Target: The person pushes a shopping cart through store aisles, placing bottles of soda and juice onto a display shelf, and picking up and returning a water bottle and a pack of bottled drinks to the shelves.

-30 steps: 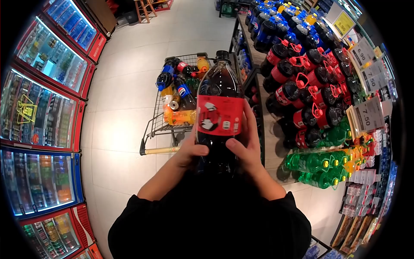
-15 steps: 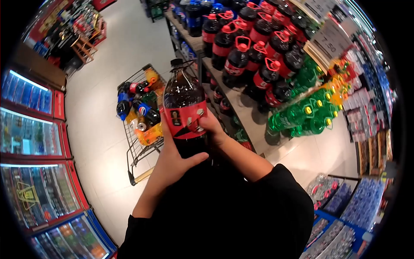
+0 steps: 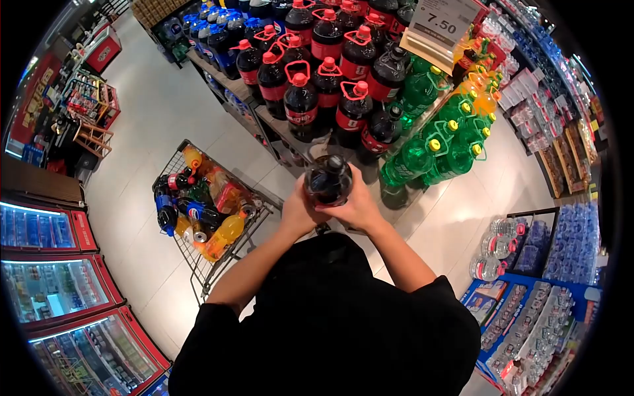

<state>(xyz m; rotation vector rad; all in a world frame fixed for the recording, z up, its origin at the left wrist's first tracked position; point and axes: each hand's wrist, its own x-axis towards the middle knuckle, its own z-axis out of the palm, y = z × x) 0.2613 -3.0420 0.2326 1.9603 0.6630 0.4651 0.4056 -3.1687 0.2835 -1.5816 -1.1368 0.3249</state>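
Both my hands hold one large dark cola bottle (image 3: 328,181) in front of my chest, its bottom end turned toward me and its label hidden. My left hand (image 3: 299,210) wraps its left side, and my right hand (image 3: 356,206) wraps the right side and lower edge. Just beyond the bottle is the display table's edge, with red-capped cola bottles (image 3: 301,105) standing in rows. Green bottles with yellow caps (image 3: 413,160) stand to the right of them. A wire shopping cart (image 3: 189,256) at the left holds several bottles and a can.
Red-framed drink coolers (image 3: 92,274) line the lower left. A price sign (image 3: 441,25) rises above the display. Packs of water bottles (image 3: 573,241) and a blue-edged shelf (image 3: 481,296) are at the right. Wooden stools (image 3: 92,140) stand far left.
My view has swung right toward the display. The bottle has tipped from upright, its bottom now toward me, and both hands have moved nearer the table edge. The cart sits farther left of my hands.
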